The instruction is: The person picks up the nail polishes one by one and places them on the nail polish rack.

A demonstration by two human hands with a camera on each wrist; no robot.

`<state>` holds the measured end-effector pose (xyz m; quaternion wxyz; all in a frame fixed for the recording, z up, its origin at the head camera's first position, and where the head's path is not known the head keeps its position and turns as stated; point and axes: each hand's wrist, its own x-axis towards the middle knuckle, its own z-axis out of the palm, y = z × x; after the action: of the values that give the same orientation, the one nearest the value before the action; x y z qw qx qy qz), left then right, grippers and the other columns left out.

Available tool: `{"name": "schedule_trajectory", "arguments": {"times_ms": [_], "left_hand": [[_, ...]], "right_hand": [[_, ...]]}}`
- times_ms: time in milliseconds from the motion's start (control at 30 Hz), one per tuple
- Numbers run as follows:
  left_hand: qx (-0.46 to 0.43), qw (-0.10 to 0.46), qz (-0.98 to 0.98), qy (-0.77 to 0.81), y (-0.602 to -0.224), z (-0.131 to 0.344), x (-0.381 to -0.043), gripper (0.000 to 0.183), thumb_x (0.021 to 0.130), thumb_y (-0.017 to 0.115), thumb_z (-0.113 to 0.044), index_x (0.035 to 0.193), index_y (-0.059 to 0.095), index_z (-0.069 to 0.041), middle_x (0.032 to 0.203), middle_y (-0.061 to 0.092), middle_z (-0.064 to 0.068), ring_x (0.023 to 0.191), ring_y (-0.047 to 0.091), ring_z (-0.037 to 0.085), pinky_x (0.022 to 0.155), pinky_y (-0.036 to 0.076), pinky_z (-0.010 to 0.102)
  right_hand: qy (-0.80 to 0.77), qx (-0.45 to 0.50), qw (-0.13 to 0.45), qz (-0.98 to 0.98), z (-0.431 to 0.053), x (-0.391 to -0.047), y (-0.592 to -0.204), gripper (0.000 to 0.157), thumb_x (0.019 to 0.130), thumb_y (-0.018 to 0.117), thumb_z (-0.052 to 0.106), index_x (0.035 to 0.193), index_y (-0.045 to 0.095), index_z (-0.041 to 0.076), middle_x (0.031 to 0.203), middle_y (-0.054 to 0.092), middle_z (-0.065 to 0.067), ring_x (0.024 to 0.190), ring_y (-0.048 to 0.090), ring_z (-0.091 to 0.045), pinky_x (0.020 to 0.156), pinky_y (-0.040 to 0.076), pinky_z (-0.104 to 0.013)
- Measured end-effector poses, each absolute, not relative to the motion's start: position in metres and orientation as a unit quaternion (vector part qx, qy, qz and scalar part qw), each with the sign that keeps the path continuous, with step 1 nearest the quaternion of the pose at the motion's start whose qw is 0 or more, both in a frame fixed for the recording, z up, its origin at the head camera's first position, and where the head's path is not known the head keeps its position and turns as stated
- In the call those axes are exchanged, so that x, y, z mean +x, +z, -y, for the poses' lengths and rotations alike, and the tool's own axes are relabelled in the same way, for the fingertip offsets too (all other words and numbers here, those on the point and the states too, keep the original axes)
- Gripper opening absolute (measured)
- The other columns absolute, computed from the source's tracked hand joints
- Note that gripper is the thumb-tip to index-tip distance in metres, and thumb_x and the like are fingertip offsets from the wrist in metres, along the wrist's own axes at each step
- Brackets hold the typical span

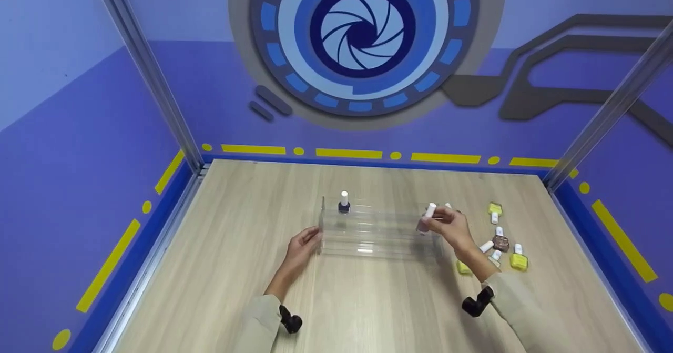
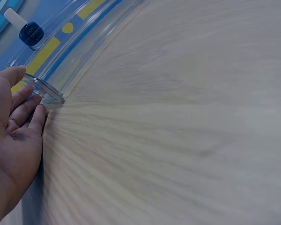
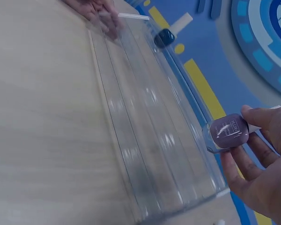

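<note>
Nearest you, in front of the clear tiered acrylic rack (image 1: 378, 237), your beige sleeves (image 1: 260, 316) reach over the wood-grain tabletop (image 1: 363, 311), a black wrist camera (image 1: 290, 320) on the left one. Right of the rack's front edge, a yellow nail polish bottle (image 1: 464, 268) is partly hidden by your right forearm, with another yellow bottle (image 1: 519, 261) farther out and a glittery brown bottle (image 1: 501, 243) just beyond. Your left hand (image 1: 303, 245) grips the rack's left end, its fingers loosely bent and thumb at the panel's edge. Your right hand (image 1: 453, 228) pinches the mauve nail polish bottle (image 3: 229, 131) by its white cap, tilted at the rack's right end; whether its base touches a tier, you cannot tell. The navy nail polish bottle (image 1: 344, 207) stands upright on the rack's back tier, near the left end. Behind the rack rises a blue-purple printed wall (image 1: 363, 134).
</note>
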<state>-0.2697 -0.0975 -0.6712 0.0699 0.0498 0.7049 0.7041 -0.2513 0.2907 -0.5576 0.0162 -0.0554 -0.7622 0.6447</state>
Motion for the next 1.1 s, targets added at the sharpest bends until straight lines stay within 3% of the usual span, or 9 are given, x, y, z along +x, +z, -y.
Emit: {"name": "schedule_trajectory", "arguments": {"times_ms": [267, 533, 767, 1100], "left_hand": [[0.054, 0.07, -0.698, 0.711, -0.671, 0.099, -0.271, 0.048, 0.106, 0.058, -0.024, 0.144, 0.051, 0.005, 0.145, 0.056, 0.025, 0.137, 0.053, 0.035, 0.113, 0.049, 0.037], [0.057, 0.065, -0.705, 0.704, -0.671, 0.098, -0.27, 0.047, 0.106, 0.058, -0.023, 0.144, 0.051, 0.005, 0.144, 0.057, 0.026, 0.136, 0.054, 0.034, 0.11, 0.05, 0.031], [0.052, 0.072, -0.706, 0.703, -0.671, 0.097, -0.269, 0.051, 0.106, 0.057, -0.025, 0.146, 0.048, 0.006, 0.148, 0.053, 0.026, 0.14, 0.05, 0.035, 0.116, 0.046, 0.038], [0.05, 0.066, -0.709, 0.7, -0.673, 0.097, -0.269, 0.049, 0.106, 0.057, -0.023, 0.145, 0.049, 0.006, 0.147, 0.054, 0.026, 0.139, 0.051, 0.036, 0.115, 0.047, 0.037]], "right_hand": [[0.654, -0.035, 0.012, 0.756, -0.265, -0.255, -0.555, 0.04, 0.092, 0.074, 0.002, 0.126, 0.061, -0.014, 0.1, 0.077, -0.003, 0.086, 0.07, -0.001, 0.079, 0.06, -0.02], [0.664, -0.042, 0.011, 0.747, -0.247, -0.262, -0.56, 0.038, 0.096, 0.071, 0.008, 0.128, 0.062, -0.012, 0.094, 0.076, 0.002, 0.085, 0.069, -0.004, 0.08, 0.059, -0.019], [0.677, -0.031, -0.007, 0.736, -0.231, -0.267, -0.562, 0.036, 0.095, 0.071, 0.006, 0.125, 0.063, -0.012, 0.094, 0.077, 0.001, 0.084, 0.071, -0.005, 0.083, 0.06, -0.022], [0.681, -0.023, -0.024, 0.731, -0.205, -0.272, -0.564, 0.033, 0.089, 0.077, 0.002, 0.118, 0.067, -0.011, 0.095, 0.078, -0.006, 0.082, 0.073, -0.009, 0.082, 0.062, -0.022]]}}
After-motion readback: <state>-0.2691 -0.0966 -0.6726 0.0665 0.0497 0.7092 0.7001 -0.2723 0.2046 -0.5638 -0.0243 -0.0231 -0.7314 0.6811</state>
